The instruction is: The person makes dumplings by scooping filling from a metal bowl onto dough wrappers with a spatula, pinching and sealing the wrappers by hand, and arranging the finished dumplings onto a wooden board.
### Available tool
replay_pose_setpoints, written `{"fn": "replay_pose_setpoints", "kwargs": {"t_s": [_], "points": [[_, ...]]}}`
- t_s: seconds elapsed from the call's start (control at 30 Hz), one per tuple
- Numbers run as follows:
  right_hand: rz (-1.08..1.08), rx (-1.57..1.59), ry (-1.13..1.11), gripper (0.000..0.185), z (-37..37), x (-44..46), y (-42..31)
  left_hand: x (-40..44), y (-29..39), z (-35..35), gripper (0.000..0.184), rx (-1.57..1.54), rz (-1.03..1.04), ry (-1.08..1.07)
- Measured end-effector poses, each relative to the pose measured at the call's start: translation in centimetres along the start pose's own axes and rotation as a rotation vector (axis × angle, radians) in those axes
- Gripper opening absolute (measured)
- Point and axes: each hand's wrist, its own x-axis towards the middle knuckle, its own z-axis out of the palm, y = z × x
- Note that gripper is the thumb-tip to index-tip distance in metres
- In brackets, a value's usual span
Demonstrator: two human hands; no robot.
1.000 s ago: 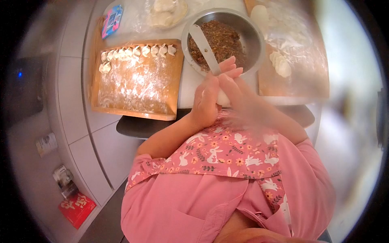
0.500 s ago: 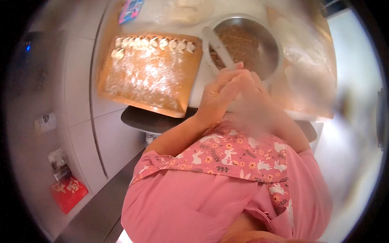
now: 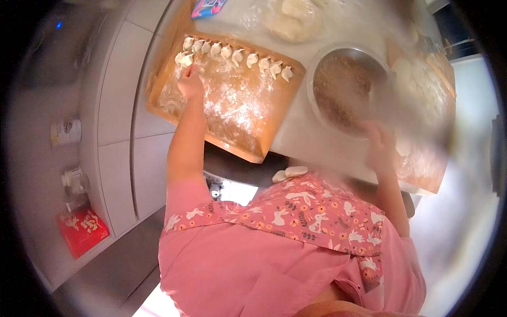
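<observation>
My left hand (image 3: 191, 83) reaches over the floured wooden tray (image 3: 237, 138), its fingers closed at the lower edge of a small white dumpling (image 3: 185, 60). This dumpling lies at the left start of a second row, against another pale piece. Above it, a row of several folded dumplings (image 3: 226, 51) runs along the tray's far edge. My right hand (image 3: 381, 141) is by the near right rim of a metal bowl (image 3: 311, 100) holding brown minced filling (image 3: 340, 87). Haze and blur smear its fingers, so any hold is hidden.
A pale lump of dough (image 3: 296, 18) lies behind the bowl. At the right is a floured board (image 3: 430, 158), partly blurred. A blue and pink packet (image 3: 208, 7) stands at the back left. Two white oval pieces (image 3: 294, 171) show by the apron.
My hands were together over the bowl's near rim and have parted. The left went to the tray's far left corner, the right moved right. The pale stick across the bowl no longer shows.
</observation>
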Motion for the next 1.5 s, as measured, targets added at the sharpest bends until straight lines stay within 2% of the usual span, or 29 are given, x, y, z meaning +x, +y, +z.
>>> {"fn": "replay_pose_setpoints", "kwargs": {"t_s": [0.07, 0.1, 0.17, 0.3, 0.37, 0.43, 0.5, 0.57, 0.63, 0.73, 0.8, 0.87, 0.93, 0.97, 1.03, 1.07, 1.17, 1.3, 1.37, 1.47, 1.5], "points": [[-0.036, 0.008, 0.043, 0.022, -0.5, -0.1, 2.0, 2.5, -0.8, 0.5, 0.024, 0.091, 0.009, 0.125], [-0.031, 0.005, 0.047, 0.022, -0.8, -0.1, 2.3, 3.6, -1.2, 0.8, 0.024, 0.089, 0.009, 0.118], [0.08, 0.109, 0.116, 0.022, -1.6, -0.4, 2.6, 5.0, -2.2, 1.6, 0.022, 0.138, -0.031, 0.161], [0.106, 0.048, 0.171, 0.024, -2.8, -0.9, 4.2, 5.5, -1.4, 2.4, 0.021, 0.209, -0.133, 0.061], [0.144, 0.09, 0.223, 0.026, -2.9, -1.0, 4.6, 6.8, -4.1, 3.0, 0.021, 0.37, -0.002, 0.117], [0.197, 0.004, 0.225, 0.027, -3.7, -0.8, 6.0, 6.9, -4.5, 2.9, 0.023, 0.47, 0.022, 0.114], [0.186, -0.121, 0.322, 0.028, -4.2, -0.7, 8.8, 6.5, -3.9, 2.7, 0.025, 0.529, -0.088, 0.036], [0.173, -0.143, 0.456, 0.026, -5.1, -0.4, 10.0, 8.6, -7.5, 2.7, 0.025, 0.482, -0.003, 0.049], [0.261, -0.215, 0.502, 0.024, -6.6, -0.6, 10.9, 10.0, -9.4, 2.4, 0.028, 0.285, 0.078, 0.011], [0.332, -0.298, 0.529, 0.02, -7.7, -1.2, 12.5, 5.6, -3.9, 1.6, 0.029, 0.443, 0.158, 0.059], [0.28, -0.278, 0.514, 0.017, -7.7, -1.8, 17.4, 3.2, -0.1, 1.4, 0.03, 0.507, 0.162, 0.083], [0.317, -0.276, 0.501, 0.016, -6.9, -2.2, 20.1, 1.8, 1.2, 1.5, 0.031, 0.57, 0.168, 0.108], [0.358, -0.257, 0.469, 0.015, -6.3, -2.1, 19.6, 0.6, 1.8, 1.5, 0.031, 0.44, 0.35, 0.078], [0.358, -0.257, 0.472, 0.015, -6.1, -1.9, 20.3, 0.0, 2.1, 1.5, 0.031, 0.438, 0.352, 0.078], [0.242, -0.348, 0.565, 0.016, -5.8, -1.0, 22.1, -2.1, 4.0, 1.7, 0.032, 0.317, 0.437, -0.011], [0.182, -0.329, 0.534, 0.02, -6.1, -0.9, 22.3, -3.1, 5.0, 1.8, 0.032, 0.316, 0.439, -0.01], [0.214, -0.18, 0.476, 0.023, -6.4, -0.8, 22.2, -5.7, 8.1, 2.2, 0.03, 0.295, 0.386, -0.061], [0.226, -0.195, 0.435, 0.026, -6.3, -1.1, 24.4, -7.6, 9.7, 2.6, 0.028, 0.198, 0.424, -0.157], [0.217, -0.225, 0.459, 0.021, -6.3, -1.4, 24.9, -8.2, 10.0, 3.0, 0.028, 0.203, 0.471, -0.175], [0.229, -0.359, 0.448, 0.014, -6.8, -1.7, 22.6, -9.9, 10.9, 4.0, 0.025, 0.027, 0.38, -0.23], [0.227, -0.357, 0.447, 0.014, -7.0, -1.9, 22.4, -11.1, 11.8, 4.4, 0.023, 0.028, 0.436, -0.259]]}}
